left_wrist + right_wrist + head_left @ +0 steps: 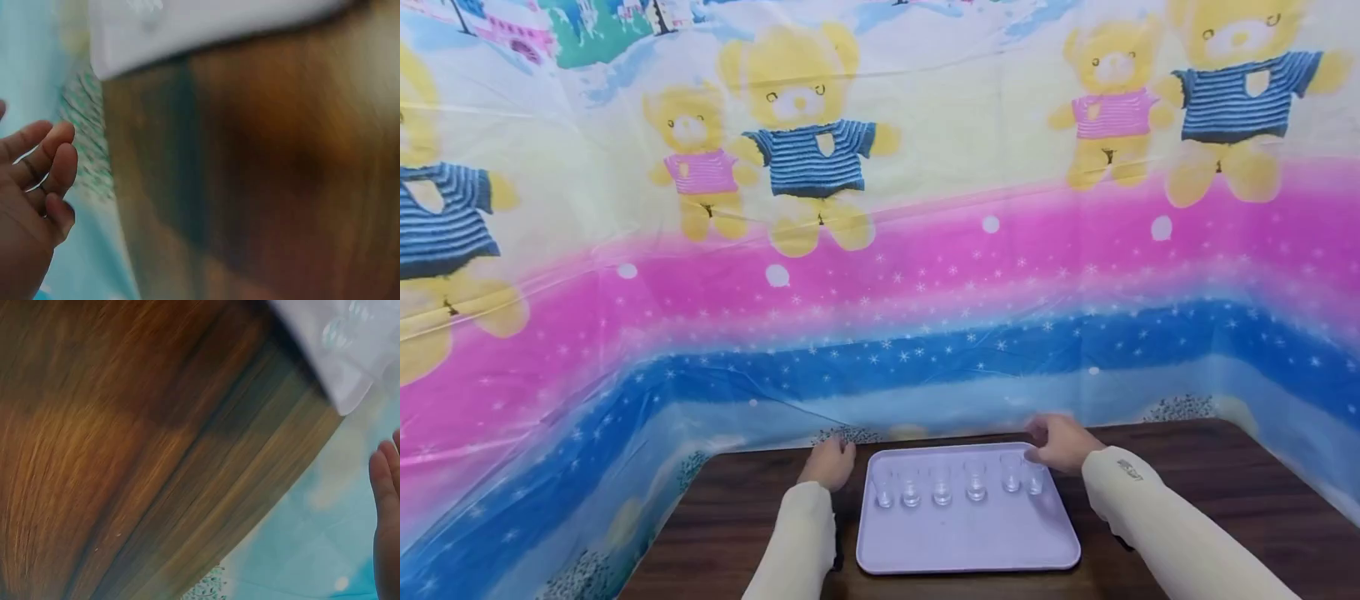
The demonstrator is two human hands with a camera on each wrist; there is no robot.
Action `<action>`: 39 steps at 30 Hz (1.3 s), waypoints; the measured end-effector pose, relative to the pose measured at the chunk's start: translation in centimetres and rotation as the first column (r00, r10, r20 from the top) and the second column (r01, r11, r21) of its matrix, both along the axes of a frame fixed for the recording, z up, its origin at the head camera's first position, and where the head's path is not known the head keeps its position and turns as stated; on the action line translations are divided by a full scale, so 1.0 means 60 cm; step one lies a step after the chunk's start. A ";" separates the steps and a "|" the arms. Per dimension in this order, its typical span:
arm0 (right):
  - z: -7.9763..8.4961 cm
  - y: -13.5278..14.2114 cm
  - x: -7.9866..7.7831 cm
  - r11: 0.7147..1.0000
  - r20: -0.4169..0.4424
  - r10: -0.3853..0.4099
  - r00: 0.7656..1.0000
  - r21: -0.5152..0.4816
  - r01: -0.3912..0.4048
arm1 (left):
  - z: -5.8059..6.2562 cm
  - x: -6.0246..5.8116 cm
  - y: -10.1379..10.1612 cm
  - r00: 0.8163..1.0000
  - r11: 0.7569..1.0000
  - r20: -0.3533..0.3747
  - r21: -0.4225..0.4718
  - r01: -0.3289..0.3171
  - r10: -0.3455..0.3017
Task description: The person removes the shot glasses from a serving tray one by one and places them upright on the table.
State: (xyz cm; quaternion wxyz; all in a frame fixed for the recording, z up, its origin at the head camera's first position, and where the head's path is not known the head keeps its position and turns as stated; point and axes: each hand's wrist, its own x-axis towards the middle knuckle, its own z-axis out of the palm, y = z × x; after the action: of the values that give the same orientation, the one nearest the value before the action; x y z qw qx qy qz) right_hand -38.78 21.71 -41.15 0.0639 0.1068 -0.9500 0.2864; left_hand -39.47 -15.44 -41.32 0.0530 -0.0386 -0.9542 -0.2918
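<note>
A lilac tray (pixel 967 542) lies on the table and carries several small clear glasses in a row across its far half. Off the tray's left side, over the table's far edge, my left hand (pixel 829 462) holds nothing. Its fingers (pixel 60 165) are loosely bent in the left wrist view. My right hand (pixel 1066 443) is by the tray's far right corner and overlaps the rim of the rightmost glass (pixel 1035 479) in the head view. In the right wrist view its fingers (pixel 382 472) look fairly straight, beyond the tray corner, with nothing gripped.
The dark wooden table (pixel 722 521) extends on both sides of the tray. Behind it and at both sides hangs a sheet (pixel 925 283) printed with teddy bears and snowflakes, close to the table's far edge.
</note>
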 end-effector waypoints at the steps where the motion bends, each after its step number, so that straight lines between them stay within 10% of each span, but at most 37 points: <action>1: -0.002 0.005 0.001 1.000 0.002 0.006 1.000 0.006 -0.006 | -0.009 0.001 -0.010 1.000 1.000 0.025 0.012 0.014 -0.014; 11: -0.003 0.006 0.010 0.999 0.041 0.030 0.999 0.030 -0.031 | -0.062 0.009 -0.033 0.985 0.958 0.045 0.242 0.152 -0.167; 29: 0.016 0.023 -0.008 0.994 0.030 0.094 0.995 0.054 -0.096 | -0.085 0.005 -0.025 0.976 0.965 0.072 0.178 0.190 -0.206; 39: 0.007 0.058 -0.030 0.999 -0.073 -0.010 0.997 0.035 0.013 | -0.088 -0.001 -0.022 0.974 0.969 0.120 0.185 0.166 -0.190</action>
State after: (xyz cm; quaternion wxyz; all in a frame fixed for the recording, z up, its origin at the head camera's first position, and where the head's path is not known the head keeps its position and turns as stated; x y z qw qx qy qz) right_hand -40.61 25.21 -40.74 0.0983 0.1128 -0.9526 0.2650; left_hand -39.54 -16.77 -46.61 -0.0358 -0.0996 -0.9191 -0.3795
